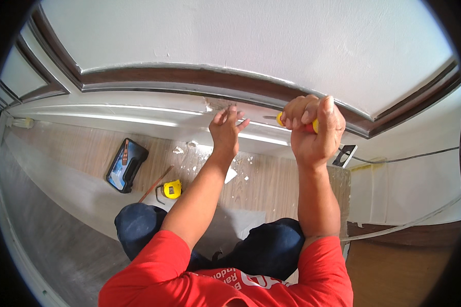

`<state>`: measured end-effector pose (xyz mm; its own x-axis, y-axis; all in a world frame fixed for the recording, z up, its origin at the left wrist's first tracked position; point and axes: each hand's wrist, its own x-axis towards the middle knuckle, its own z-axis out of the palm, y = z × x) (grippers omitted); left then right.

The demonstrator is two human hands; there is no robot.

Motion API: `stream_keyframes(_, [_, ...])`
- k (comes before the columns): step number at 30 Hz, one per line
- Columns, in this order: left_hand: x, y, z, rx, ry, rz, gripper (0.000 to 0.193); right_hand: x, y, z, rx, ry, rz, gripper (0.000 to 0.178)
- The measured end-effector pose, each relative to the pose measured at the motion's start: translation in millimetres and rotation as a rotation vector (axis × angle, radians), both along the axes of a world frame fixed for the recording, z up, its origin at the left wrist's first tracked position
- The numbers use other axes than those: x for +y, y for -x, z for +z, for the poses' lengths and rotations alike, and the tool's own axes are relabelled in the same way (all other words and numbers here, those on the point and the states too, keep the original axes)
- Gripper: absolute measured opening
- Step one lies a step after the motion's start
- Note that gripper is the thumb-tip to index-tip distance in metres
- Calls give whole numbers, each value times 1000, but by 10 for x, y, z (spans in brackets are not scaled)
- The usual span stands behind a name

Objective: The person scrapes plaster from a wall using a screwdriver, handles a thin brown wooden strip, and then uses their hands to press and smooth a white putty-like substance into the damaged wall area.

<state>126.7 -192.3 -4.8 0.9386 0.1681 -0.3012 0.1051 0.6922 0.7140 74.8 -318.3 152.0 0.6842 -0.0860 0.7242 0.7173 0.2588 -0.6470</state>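
My right hand [317, 135] is wrapped round the red and yellow handle of a screwdriver [280, 119], raised in front of the wall moulding. Its metal shaft sticks out to the left, toward my other hand, and touches nothing that I can see. My left hand [224, 134] reaches up to a rough, broken patch [216, 104] in the white wall, just under the brown moulding [189, 78]. The fingers there are bent and apart, with the fingertips at the patch's edge; nothing shows between them.
White chips [191, 166] litter the wood-look floor below. Left of my knees lie a yellow tape measure [172, 189], a thin brown stick [157, 183] and a dark plastic case [126, 165]. A black-and-white socket box [344, 156] with a cable [399, 160] is at the right.
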Motion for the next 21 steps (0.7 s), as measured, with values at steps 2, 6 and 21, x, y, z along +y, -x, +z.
stream_keyframes(2, [-15, 46, -29, 39, -7, 82, 31, 10, 10, -17, -23, 25, -4, 46])
stream_keyframes(6, [32, -3, -52, 122, 98, 116, 41, 12, 3, -1, -7, 10, -2, 46])
stream_keyframes(21, [81, -94, 19, 187, 102, 105, 29, 10, 0, -17, -29, 27, -2, 46])
